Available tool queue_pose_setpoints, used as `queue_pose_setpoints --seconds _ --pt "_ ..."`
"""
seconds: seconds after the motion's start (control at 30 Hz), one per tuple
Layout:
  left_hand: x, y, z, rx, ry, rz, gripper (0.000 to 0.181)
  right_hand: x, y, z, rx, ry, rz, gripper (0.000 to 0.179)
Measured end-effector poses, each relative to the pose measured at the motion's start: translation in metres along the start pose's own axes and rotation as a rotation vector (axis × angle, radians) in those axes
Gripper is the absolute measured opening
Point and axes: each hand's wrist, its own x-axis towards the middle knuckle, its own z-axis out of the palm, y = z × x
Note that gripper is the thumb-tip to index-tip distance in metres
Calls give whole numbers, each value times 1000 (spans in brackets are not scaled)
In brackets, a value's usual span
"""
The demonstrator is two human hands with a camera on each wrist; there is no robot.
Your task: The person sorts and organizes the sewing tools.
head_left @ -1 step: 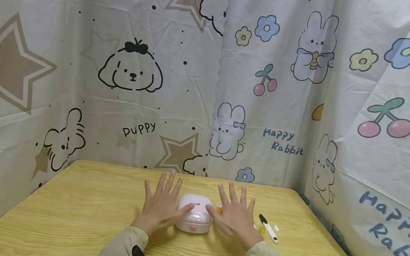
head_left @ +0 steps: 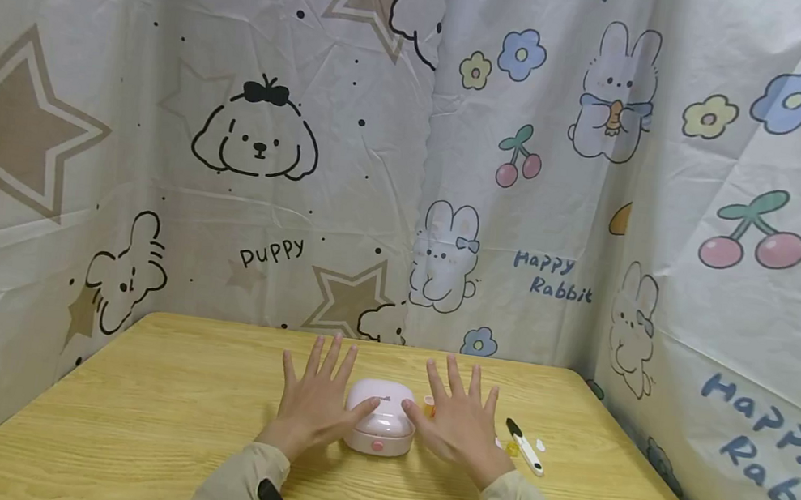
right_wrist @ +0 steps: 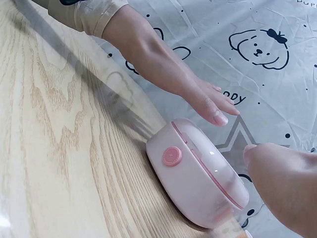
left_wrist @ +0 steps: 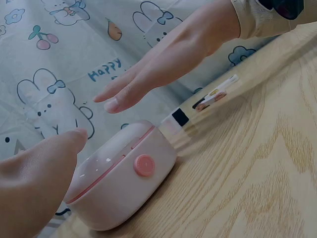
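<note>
A pale pink, rounded case (head_left: 377, 445) with a glossy domed lid sits closed on the table between the two hands. On its front is a round pink button (left_wrist: 144, 165), and a darker pink seam runs under the lid. My left hand (head_left: 314, 408) is held beside the case on the left, fingers straight and spread, its thumb over the lid in the head view. Mirroring it on the right, my right hand (head_left: 462, 428) has its fingers spread too, thumb tip near the lid. Both wrist views show the hands raised above the table, holding nothing.
Right of the right hand lie a slim black-and-white tool (head_left: 525, 447), a small yellow piece (head_left: 512, 449) and a small white piece (head_left: 540, 445). A small orange-and-white item (head_left: 429, 405) is partly hidden behind that hand. Printed curtains surround the wooden table (head_left: 155, 420).
</note>
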Motion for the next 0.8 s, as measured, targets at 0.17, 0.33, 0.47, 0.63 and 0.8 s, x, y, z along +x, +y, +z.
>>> queue_pose_setpoints --seconds 0.17,0.33,0.47,0.63,0.8 --pt "-1 0 2 -15 27 9 98 -2 0 1 -2 11 -7 82" --pt "1 -3 7 1 32 13 99 -1 1 3 -27 5 -13 82" --pt "2 -4 9 8 29 18 100 0 1 2 -25 -10 -9 83" --pt "2 -3 8 -8 8 19 101 1 1 2 -21 -12 -8 83" --pt "3 -3 7 -131 -19 21 103 3 1 3 -14 -7 -19 83"
